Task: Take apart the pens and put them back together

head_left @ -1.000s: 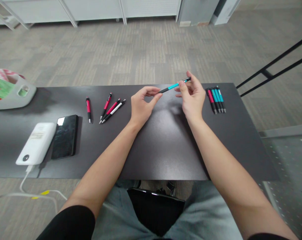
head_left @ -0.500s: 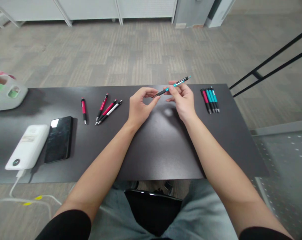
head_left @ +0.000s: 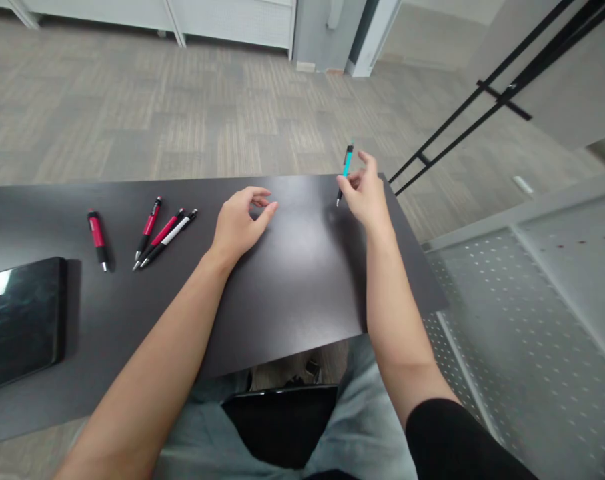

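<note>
My right hand point(head_left: 366, 195) is at the far right of the black table point(head_left: 292, 280) and pinches a teal and black pen point(head_left: 345, 169), which stands nearly upright with its tip down near the table top. My left hand point(head_left: 239, 223) rests near the middle of the table with its fingers loosely curled and nothing in them. To its left lie several pens: one red pen point(head_left: 97, 237) on its own, then a close group of two red pens and a white one point(head_left: 163, 232). The pens that lay at the right edge are hidden behind my right hand.
A black phone point(head_left: 22, 320) lies at the left edge of the table. A grey perforated surface point(head_left: 522, 333) stands to the right of the table. Black metal bars point(head_left: 482, 93) run across the carpet at the upper right. My lap is below the table's near edge.
My left hand let go of the teal pen and dropped to the table. My right hand carried the pen to the right and turned it upright. The camera swung right.
</note>
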Motion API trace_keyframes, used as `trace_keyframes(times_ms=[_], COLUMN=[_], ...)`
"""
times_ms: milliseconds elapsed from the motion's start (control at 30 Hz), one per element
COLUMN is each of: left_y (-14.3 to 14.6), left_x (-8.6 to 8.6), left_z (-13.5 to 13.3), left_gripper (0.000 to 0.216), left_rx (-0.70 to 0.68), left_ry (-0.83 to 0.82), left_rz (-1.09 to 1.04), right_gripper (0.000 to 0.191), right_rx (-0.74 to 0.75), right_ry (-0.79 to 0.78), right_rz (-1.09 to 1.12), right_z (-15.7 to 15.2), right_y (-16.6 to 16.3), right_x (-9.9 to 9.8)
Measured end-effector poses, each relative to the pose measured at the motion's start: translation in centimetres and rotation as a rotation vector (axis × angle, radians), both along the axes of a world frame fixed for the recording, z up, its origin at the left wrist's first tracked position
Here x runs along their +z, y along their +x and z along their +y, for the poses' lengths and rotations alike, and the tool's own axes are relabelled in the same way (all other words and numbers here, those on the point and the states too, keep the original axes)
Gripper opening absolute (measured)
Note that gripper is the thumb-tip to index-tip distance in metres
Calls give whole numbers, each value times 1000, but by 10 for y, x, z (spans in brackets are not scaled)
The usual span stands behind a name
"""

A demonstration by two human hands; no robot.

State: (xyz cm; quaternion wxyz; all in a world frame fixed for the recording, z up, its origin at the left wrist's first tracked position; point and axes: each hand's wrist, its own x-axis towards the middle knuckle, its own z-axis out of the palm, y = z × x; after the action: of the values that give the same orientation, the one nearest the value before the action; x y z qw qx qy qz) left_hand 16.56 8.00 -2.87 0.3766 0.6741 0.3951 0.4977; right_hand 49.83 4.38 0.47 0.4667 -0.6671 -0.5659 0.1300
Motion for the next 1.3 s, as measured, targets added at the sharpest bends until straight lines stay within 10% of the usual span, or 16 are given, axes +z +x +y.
trace_keyframes(times_ms=[267, 533, 1067, 1300], left_y=[0, 1, 5, 2], left_x=[15, 14, 13, 4], left_z=[-8, -7, -8, -4], left_gripper=[20, 23, 19, 22], left_rx=[5, 7, -3, -15], left_ry=[-1, 21, 37, 109], left_rz=[282, 276, 284, 208], right_gripper=[26, 29, 37, 38], right_rx=[-165, -192, -213, -118], right_ry=[-558, -736, -752, -603], right_rz=[-491, -708, -791, -741], right_z=[-40, -38, -46, -145], right_y=[-8, -31, -35, -44], right_x=[50, 70, 75, 89])
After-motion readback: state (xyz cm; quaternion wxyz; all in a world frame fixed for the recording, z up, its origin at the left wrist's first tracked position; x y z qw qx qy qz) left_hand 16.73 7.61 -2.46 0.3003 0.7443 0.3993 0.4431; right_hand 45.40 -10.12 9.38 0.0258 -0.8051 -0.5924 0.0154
